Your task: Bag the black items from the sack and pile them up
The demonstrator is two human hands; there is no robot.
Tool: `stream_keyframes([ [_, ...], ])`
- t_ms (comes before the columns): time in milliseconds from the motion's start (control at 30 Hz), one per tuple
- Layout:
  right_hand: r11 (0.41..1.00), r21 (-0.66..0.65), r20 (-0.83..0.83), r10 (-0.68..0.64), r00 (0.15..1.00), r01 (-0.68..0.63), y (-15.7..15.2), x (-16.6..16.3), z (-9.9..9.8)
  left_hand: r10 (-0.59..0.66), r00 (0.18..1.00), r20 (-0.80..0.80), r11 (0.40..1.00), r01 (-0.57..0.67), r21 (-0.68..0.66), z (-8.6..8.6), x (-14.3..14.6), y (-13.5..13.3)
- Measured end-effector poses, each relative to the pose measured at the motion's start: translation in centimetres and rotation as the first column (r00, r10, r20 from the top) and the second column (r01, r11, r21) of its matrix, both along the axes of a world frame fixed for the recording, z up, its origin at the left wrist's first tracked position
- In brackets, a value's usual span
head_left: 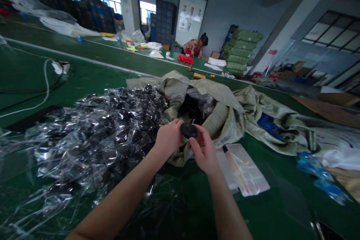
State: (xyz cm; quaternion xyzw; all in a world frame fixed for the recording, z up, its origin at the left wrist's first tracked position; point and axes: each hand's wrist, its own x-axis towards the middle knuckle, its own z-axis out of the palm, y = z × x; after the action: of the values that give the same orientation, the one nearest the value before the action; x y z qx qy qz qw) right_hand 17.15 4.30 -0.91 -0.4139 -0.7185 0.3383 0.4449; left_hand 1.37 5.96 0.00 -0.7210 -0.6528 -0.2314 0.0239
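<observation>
Between my two hands is a small, smooth black oval object (189, 131); its exact kind cannot be made out. My left hand (170, 137) grips its left side, and the fingers of my right hand (204, 150) pinch it from the right. Just beyond them lies a woven sack (222, 120), its mouth gaping and dark items showing inside. Left of my hands spreads a large heap of dark rounded pieces in clear plastic bags (120, 123). Flat clear plastic bags (244, 172) rest on the green table right of my right hand.
Another woven sack (284, 137) with blue contents lies at the right, near blue plastic-wrapped items (323, 176). A white power strip (60, 67) with cords sits at the left. Across the far table a person (194, 47) bends near red items (185, 59). Green bales (242, 48) are stacked behind.
</observation>
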Motion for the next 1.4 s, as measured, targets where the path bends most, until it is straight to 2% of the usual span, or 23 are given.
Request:
stream_keyframes([
  [200, 0.997, 0.058, 0.235, -0.061, 0.970, 0.049, 2.1, 1.0, -1.1, 0.000, 0.992, 0.126, 0.999, -0.006, 0.046, -0.3, -0.6, 0.7],
  [433, 0.984, 0.142, 0.453, 0.030, 0.891, -0.106, 2.5, 1.4, -0.5, -0.028, 0.955, 0.294, 0.996, 0.002, 0.088, -0.7, -0.9, 1.3],
  [567, 0.993, 0.100, 0.495, 0.004, 0.869, -0.061, 2.5, 1.3, -0.7, -0.090, 0.954, 0.285, 0.993, 0.063, 0.102, -0.8, -0.6, 1.2],
  [700, 0.989, 0.148, 0.527, -0.074, 0.846, -0.006, 2.6, 1.5, -1.1, -0.144, 0.956, 0.257, 0.984, 0.112, 0.137, -0.6, -0.5, 1.0],
  [900, 0.974, 0.219, 0.444, -0.152, 0.883, 0.058, 2.7, 1.3, -1.4, -0.200, 0.954, 0.225, 0.974, 0.168, 0.154, -0.4, -0.6, 0.8],
  [967, 0.949, 0.308, 0.370, -0.190, 0.909, 0.073, 2.9, 1.1, -1.7, -0.207, 0.953, 0.221, 0.971, 0.174, 0.163, -0.4, -0.6, 0.8],
  [1067, 0.903, 0.398, 0.247, -0.277, 0.929, 0.164, 3.3, 1.1, -2.1, -0.215, 0.953, 0.213, 0.967, 0.177, 0.186, -0.2, -0.5, 0.8],
  [1133, 0.908, 0.358, 0.178, -0.296, 0.938, 0.218, 3.5, 1.1, -2.4, -0.219, 0.952, 0.215, 0.964, 0.177, 0.200, -0.1, -0.4, 0.7],
  [1200, 0.938, 0.271, 0.109, -0.253, 0.961, 0.216, 3.7, 1.1, -2.6, -0.234, 0.946, 0.226, 0.959, 0.186, 0.211, 0.0, -0.4, 0.6],
  [1300, 0.981, 0.140, 0.000, -0.132, 0.991, 0.131, 3.7, 1.2, -2.7, -0.259, 0.929, 0.263, 0.957, 0.210, 0.202, 0.0, -0.2, 0.5],
  [1400, 0.996, 0.077, -0.063, -0.042, 0.997, 0.047, 3.7, 1.1, -2.5, -0.259, 0.917, 0.304, 0.962, 0.217, 0.165, -0.2, -0.1, 0.4],
])
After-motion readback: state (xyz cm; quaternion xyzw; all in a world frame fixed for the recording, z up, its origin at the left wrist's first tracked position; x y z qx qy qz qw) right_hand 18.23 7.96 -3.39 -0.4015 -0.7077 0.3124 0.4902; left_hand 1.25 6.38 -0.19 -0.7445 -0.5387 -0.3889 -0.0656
